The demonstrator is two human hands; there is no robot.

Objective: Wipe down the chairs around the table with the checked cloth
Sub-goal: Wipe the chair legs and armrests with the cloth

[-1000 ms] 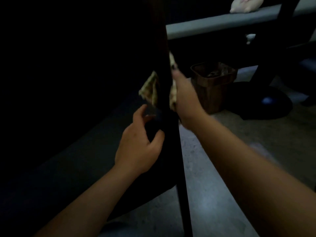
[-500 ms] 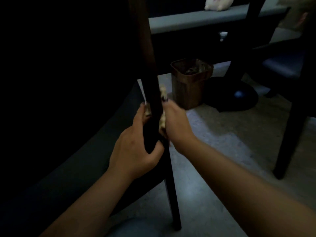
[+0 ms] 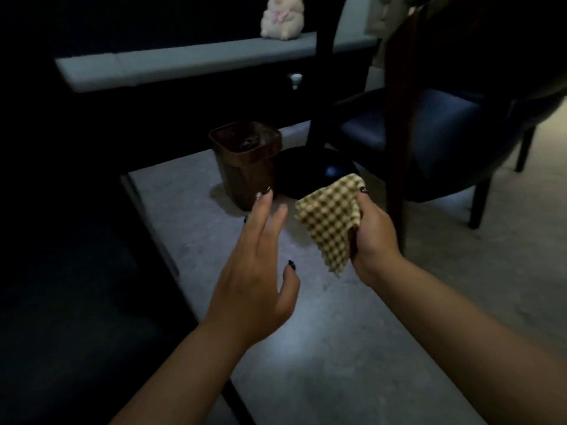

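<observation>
Right hand (image 3: 372,231) holds the checked cloth (image 3: 329,220) in a clenched grip, corner hanging down; left hand (image 3: 254,271) released.

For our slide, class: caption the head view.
Right hand grips the green-and-cream checked cloth; open left hand alongside, dark blue chair ahead.

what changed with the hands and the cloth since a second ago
Both hands have come off the dark chair leg. The left hand let go of it and now hovers with straight fingers. The right hand pulled the checked cloth away from the leg. Unchanged: the right hand still grips the cloth.
</observation>
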